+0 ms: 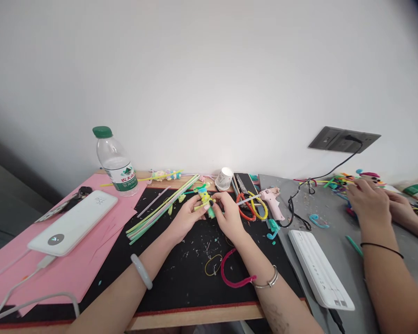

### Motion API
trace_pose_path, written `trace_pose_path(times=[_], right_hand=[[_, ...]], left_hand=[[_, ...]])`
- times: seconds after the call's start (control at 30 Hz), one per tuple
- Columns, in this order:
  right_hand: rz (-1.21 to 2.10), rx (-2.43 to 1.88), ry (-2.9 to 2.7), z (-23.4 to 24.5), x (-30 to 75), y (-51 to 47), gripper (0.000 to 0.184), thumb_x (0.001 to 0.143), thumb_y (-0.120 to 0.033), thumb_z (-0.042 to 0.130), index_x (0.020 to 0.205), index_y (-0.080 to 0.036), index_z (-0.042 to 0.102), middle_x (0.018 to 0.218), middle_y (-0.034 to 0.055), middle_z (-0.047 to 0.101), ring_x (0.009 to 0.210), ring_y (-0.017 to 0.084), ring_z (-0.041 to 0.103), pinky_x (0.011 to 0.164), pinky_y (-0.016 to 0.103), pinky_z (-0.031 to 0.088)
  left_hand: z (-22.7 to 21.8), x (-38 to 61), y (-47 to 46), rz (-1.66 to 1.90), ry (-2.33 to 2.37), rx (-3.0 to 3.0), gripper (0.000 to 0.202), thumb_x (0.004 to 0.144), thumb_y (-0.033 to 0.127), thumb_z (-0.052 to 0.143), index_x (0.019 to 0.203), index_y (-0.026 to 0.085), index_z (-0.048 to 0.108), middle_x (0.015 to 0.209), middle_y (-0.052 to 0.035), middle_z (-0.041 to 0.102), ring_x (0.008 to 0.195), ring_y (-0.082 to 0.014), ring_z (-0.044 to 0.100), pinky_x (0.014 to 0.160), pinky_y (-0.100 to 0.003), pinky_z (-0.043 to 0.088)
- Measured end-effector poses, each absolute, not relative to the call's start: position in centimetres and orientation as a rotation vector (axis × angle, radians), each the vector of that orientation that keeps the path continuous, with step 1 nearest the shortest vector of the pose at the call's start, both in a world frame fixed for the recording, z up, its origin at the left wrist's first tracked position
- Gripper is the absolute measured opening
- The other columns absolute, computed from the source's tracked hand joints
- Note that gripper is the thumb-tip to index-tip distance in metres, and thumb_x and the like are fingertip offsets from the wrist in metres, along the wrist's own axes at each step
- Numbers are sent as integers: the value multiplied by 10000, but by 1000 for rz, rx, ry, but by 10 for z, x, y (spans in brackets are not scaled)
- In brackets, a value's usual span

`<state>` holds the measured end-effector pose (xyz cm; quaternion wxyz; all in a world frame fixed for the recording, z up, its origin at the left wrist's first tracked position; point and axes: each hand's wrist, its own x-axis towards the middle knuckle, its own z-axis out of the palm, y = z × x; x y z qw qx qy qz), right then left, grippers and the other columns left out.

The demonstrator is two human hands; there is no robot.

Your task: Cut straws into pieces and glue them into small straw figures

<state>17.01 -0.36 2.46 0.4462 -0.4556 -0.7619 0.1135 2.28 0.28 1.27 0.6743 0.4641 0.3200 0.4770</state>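
While hands (185,219) (229,217) hold figurine (204,195) — capped bottle (120,174), cup (224,180).

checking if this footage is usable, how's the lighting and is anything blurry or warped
Head view: wall brightest above the paper cup, dimming leftward, top right corner dark; head view: wide-angle stretch seems to lengthen the forearms toward the bottom edge; head view: left hand and right hand on the pipe-cleaner figure look fairly sharp, the far right edge softer.
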Motion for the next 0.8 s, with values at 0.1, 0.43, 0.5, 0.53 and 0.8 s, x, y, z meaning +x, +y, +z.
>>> trace_pose_path(times=[0.1,0.43,0.5,0.53,0.8], right_hand=[[284,-1133,-1876,24,171,-3,149,829,-149,404,930,-180,509,858,51,553,769,169,504,663,288,408],[326,-1073,-1901,28,170,-3,218,822,-118,412,992,-199,522,941,66,545,890,192,513,772,328,426],[350,-1053,-1909,29,170,-3,201,820,-107,414,952,-204,530,953,67,537,921,195,509,802,334,424],[361,-1053,-1907,29,170,-3,200,819,-102,415,945,-206,530,957,67,532,930,196,508,812,335,423],[379,-1095,-1884,25,170,-1,199,816,-91,416,934,-211,523,953,62,514,915,193,507,801,331,425]], left_hand=[[11,22,5,1068,733,1065,445,718,300,652,1141,219,538,1046,-77,608,838,-146,586,668,-222,466],[4,20,9,1106,879,1178,461,707,337,650,1124,186,525,990,-67,638,759,-138,614,638,-237,504],[4,20,10,1094,905,1159,469,706,341,650,1120,171,511,973,-64,637,724,-127,614,641,-244,510],[4,20,10,1087,913,1144,475,702,341,655,1117,166,506,967,-63,638,707,-122,615,643,-248,513],[8,23,7,1094,924,1042,483,679,327,686,1096,164,505,919,-43,644,684,-112,631,653,-241,525]])
